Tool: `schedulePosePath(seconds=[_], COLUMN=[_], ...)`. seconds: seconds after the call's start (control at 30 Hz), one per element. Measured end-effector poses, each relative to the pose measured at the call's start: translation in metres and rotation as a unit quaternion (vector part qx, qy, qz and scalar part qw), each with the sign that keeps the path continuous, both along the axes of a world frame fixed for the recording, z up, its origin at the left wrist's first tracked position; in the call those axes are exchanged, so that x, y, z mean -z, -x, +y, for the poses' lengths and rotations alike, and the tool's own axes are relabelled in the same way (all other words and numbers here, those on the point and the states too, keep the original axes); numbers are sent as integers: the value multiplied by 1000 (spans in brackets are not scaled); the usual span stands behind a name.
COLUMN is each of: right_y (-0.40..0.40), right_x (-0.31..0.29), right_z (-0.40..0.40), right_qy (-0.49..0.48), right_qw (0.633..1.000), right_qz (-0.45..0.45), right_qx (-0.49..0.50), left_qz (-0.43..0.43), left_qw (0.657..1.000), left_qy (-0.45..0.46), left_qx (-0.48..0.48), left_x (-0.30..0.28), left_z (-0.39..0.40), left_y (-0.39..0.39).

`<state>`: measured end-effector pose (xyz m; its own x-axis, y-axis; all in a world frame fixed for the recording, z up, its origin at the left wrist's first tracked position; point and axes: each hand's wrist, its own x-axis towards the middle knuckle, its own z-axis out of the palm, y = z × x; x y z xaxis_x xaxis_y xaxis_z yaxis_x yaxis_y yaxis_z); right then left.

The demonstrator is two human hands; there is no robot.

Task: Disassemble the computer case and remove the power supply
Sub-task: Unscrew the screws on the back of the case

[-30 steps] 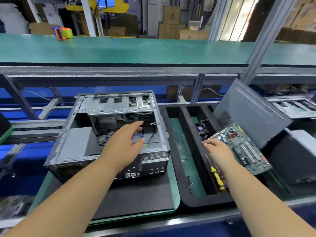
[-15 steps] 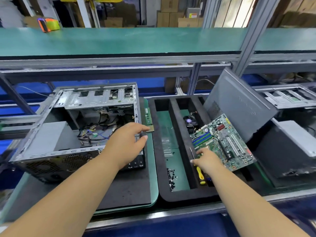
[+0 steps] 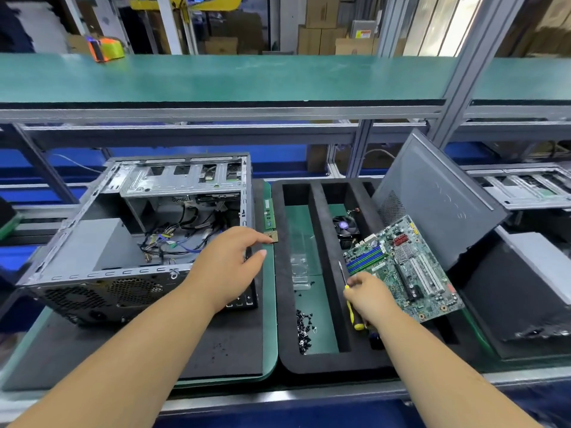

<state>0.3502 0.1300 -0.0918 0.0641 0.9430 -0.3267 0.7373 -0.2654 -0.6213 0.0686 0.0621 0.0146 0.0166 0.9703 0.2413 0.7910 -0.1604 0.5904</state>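
Case is lying open on its side on the black mat, motherboard already out and propped in the foam tray. Power supply is the grey metal box in the near-left corner, cables trailing into the bay. Left hand rests over the case's right edge with fingers loosely spread, gripping nothing. Right hand is curled round the yellow-handled screwdriver beside the board. PSU's probably heavy and rigid with sharp sheet-metal edges, so I'd grab the box body with both hands, never yank the wires.
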Motion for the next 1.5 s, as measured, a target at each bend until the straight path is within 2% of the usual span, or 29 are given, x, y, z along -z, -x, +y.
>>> schedulePosePath(seconds=[0.1,0.23,0.5,0.6,0.77,0.93,1.1,1.5], right_y=[14,51,134,164,195,206,207,204], right_x=[-27,-68,-120,-123,-121,-118,-116,-121], right_z=[2,0,-20,-30,-44,-47,-47,-43], right_qy=[-29,-69,-165,-191,-185,-191,-180,-144], right_qw=[996,982,951,944,938,940,947,960], right_qz=[77,153,183,157,28,-56,-69,-68], right_qx=[-17,-87,-187,-217,-291,-278,-258,-229], left_qz=[-18,-22,-8,4,79,102,137,113], left_qw=[1000,999,994,991,983,984,984,991], left_qy=[-3,-8,-9,21,92,77,58,21], left_qx=[-15,-41,-108,-132,-135,-124,-99,-61], left_x=[-1,-6,-17,-16,-12,-9,-7,1], left_z=[-6,-17,-43,-53,-72,-76,-66,-53], left_y=[5,19,84,115,156,176,182,186])
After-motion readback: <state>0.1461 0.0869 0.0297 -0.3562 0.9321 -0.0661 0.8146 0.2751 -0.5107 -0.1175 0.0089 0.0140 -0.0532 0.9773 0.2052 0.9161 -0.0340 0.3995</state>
